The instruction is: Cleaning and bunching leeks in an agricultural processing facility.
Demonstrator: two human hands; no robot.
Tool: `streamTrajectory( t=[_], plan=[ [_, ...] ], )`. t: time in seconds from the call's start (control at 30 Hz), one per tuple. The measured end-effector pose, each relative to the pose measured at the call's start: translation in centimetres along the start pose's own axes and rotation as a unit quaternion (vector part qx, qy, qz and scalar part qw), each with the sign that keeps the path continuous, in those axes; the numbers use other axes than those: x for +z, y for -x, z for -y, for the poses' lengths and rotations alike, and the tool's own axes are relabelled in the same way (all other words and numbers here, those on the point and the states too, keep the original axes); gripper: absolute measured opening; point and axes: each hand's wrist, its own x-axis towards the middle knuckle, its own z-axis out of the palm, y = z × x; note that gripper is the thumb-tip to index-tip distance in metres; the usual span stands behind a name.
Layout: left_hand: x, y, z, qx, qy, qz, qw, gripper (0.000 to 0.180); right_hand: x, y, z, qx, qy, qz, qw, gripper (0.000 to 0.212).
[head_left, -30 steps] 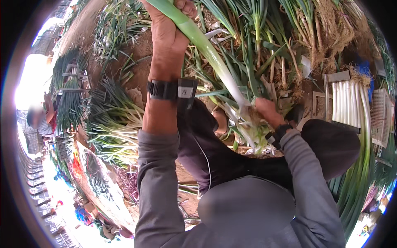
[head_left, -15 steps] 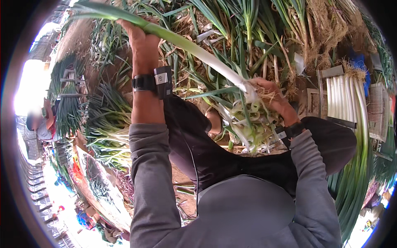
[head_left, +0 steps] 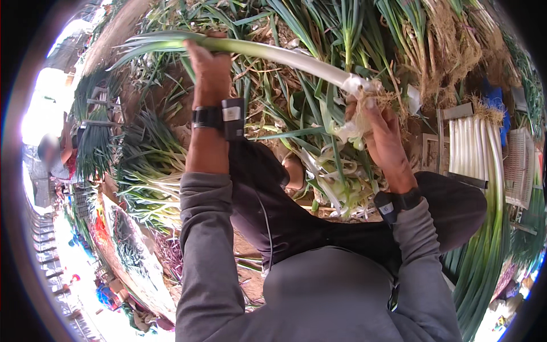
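A long green onion (head_left: pixel 273 52) with a white shank and green leaves stretches across in front of me. My left hand (head_left: pixel 211 68) is wrapped round its green upper part at the left, leaves trailing beyond the fist. At the root end my right hand (head_left: pixel 388 134) is closed, its fingers at the hairy roots (head_left: pixel 379 101). Loose white skin (head_left: pixel 350 134) hangs just below that end, beside the right fingers. Part of the right hand's grip is hidden by roots and skin. Beneath it lies a heap of pale peelings (head_left: pixel 342 182) between my legs.
Several unpeeled green onions (head_left: pixel 347 28) with dry roots lie ahead. Cleaned white-shanked onions (head_left: pixel 473 148) rest in a metal rack (head_left: pixel 440 134) at the right. More onions (head_left: pixel 151 165) spread at the left. A bound bundle (head_left: pixel 97 139) stands farther left, near another person (head_left: pixel 60 159).
The onion's root end has risen and moved slightly right with my right hand, so the onion lies more level. Loose skin now hangs below the root end. My left hand has shifted slightly right.
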Motion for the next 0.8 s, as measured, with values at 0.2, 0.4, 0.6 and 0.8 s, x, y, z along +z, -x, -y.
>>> streamTrajectory(
  t=[0.2, 0.4, 0.6, 0.8],
  plan=[
    [-2.1, 0.1, 2.2, -0.091, -0.113, -0.066, 0.987, 0.015, 7.7, -0.9, 1.5, 0.052, 0.162, 0.016, 0.985, 0.028],
    [-4.2, -3.1, 0.9, -0.13, 0.016, -0.027, 0.991, 0.014, 10.2, -1.0, 2.2, -0.027, 0.235, 0.102, 0.966, 0.036],
    [-0.5, -4.5, 0.7, -0.179, 0.017, -0.267, 0.947, 0.043, 7.8, -0.2, 0.6, 0.002, 0.376, 0.089, 0.922, 0.031],
    [-1.8, -4.7, 2.2, -0.192, 0.001, -0.31, 0.931, 0.043, 7.3, 1.7, 0.7, -0.066, 0.425, 0.082, 0.899, 0.024]
  ],
)
